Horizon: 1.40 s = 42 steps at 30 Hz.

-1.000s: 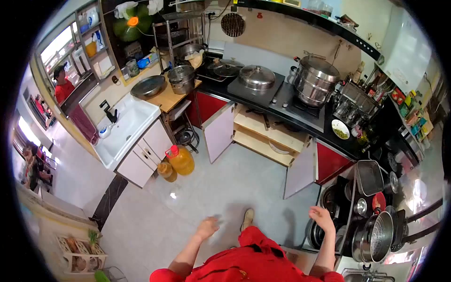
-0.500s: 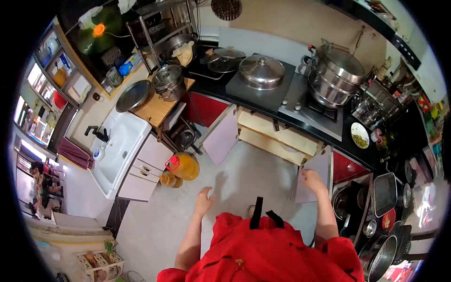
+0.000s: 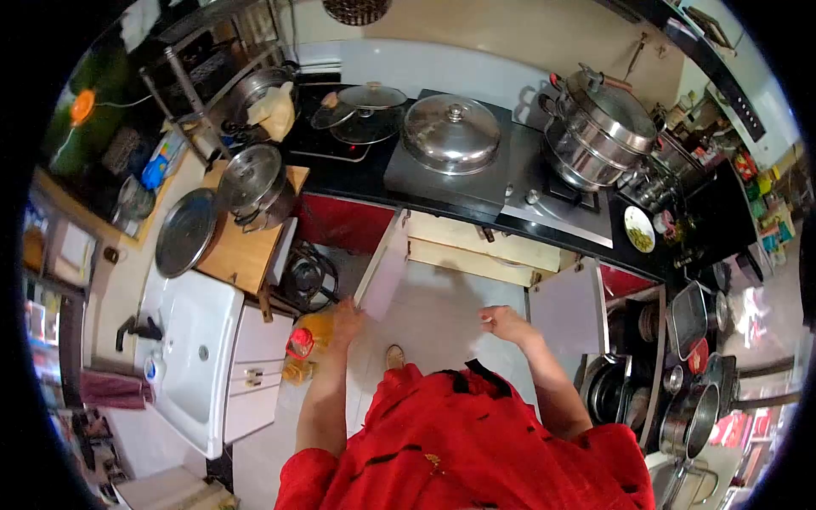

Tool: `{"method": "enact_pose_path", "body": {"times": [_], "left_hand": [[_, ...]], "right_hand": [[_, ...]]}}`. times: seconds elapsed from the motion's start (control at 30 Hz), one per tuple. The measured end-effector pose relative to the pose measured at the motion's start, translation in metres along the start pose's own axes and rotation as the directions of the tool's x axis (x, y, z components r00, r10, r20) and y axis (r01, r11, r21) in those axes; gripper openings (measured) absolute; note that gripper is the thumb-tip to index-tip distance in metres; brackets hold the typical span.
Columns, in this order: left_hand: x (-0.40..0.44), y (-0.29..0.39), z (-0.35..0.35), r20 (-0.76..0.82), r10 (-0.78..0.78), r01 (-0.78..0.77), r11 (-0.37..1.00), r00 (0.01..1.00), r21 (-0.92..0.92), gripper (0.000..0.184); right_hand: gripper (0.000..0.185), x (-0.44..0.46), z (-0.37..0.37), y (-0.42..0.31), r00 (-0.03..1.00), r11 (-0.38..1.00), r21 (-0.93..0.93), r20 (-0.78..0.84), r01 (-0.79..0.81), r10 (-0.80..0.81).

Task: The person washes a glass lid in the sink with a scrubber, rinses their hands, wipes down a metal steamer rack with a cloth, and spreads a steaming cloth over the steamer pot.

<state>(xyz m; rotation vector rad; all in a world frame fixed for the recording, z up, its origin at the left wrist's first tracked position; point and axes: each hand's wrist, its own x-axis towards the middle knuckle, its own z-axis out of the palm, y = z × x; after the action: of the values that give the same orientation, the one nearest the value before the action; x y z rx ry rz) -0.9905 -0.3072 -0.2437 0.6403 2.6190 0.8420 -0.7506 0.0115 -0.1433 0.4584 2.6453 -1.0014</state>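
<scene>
My left hand (image 3: 347,323) reaches forward beside the left open cabinet door (image 3: 384,263), over the oil jug (image 3: 314,330). Its fingers are blurred, and whether it touches the door cannot be made out. A red cap (image 3: 299,342) tops the jug, below and left of that hand. My right hand (image 3: 504,324) hangs in the air between the two open doors, its fingers curled in; what they hold, if anything, is too small to tell. The right open door (image 3: 568,308) stands beyond it. Between the doors, the cabinet's pale shelf (image 3: 476,255) shows.
A lidded pan (image 3: 451,134) and a steamer pot (image 3: 599,127) stand on the black counter, with a plate of green food (image 3: 639,229). At left are a white sink (image 3: 191,353) and a wooden board (image 3: 242,255) bearing a pot. Pans (image 3: 608,387) fill the right rack.
The view has moved forward, closer to the counter. My left hand has come up to the left door's edge; my right hand has moved inward from the right door.
</scene>
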Motion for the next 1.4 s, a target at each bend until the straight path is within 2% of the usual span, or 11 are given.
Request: {"method": "enact_pose_path", "body": {"times": [0.2,0.3,0.4,0.5,0.57,0.63,0.7,0.8,0.9,1.1,1.4], "left_hand": [[0.050,-0.005,0.009,0.293,-0.191,0.158,0.978,0.937,0.135,0.053],[0.056,-0.032,0.045,0.457,-0.076,0.119,0.991,0.886,-0.066,0.041],[0.035,-0.007,0.077,0.580,-0.051,0.317,0.875,0.813,-0.367,0.030],[0.042,0.058,0.067,0.802,-0.023,0.446,0.840,0.598,-0.309,0.032],[0.030,0.104,0.084,0.833,0.104,0.706,0.480,0.544,-0.521,0.042],[0.036,0.094,0.151,0.785,0.260,0.610,0.510,0.563,-0.607,0.047],[0.044,0.098,0.157,0.733,0.405,0.516,0.527,0.547,-0.675,0.052],[0.054,0.164,0.057,0.771,0.214,0.542,0.600,0.599,-0.588,0.052],[0.092,0.125,0.046,0.604,-0.004,0.488,0.594,0.797,-0.639,0.048],[0.093,0.057,0.018,0.391,-0.237,0.457,0.448,0.890,-0.768,0.044],[0.121,0.040,-0.021,0.355,-0.134,0.378,0.423,0.925,-0.824,0.036]], "right_hand": [[0.037,0.022,0.026,-0.036,0.995,0.986,0.137,-0.002,-0.094,0.095],[0.037,0.031,0.025,-0.052,0.992,0.991,0.089,0.084,-0.097,0.089],[0.040,0.049,0.033,-0.065,0.991,0.978,0.164,0.054,-0.131,0.124],[0.049,0.086,0.053,-0.050,0.997,0.988,0.136,0.025,-0.072,0.069],[0.061,0.129,0.081,-0.019,0.964,0.984,0.110,-0.216,-0.136,0.158],[0.046,0.158,0.089,0.005,0.972,0.967,0.105,-0.008,-0.231,0.233],[0.033,0.154,0.085,0.003,0.949,0.967,-0.011,-0.197,-0.254,0.247],[0.028,0.160,0.069,0.036,0.931,0.922,-0.152,-0.141,-0.356,0.336],[0.023,0.169,0.022,0.056,0.902,0.861,-0.273,-0.161,-0.430,0.400],[0.029,0.172,-0.035,0.067,0.915,0.868,-0.292,-0.132,-0.403,0.380],[0.034,0.186,-0.044,0.056,0.909,0.793,-0.445,-0.233,-0.416,0.347]]}}
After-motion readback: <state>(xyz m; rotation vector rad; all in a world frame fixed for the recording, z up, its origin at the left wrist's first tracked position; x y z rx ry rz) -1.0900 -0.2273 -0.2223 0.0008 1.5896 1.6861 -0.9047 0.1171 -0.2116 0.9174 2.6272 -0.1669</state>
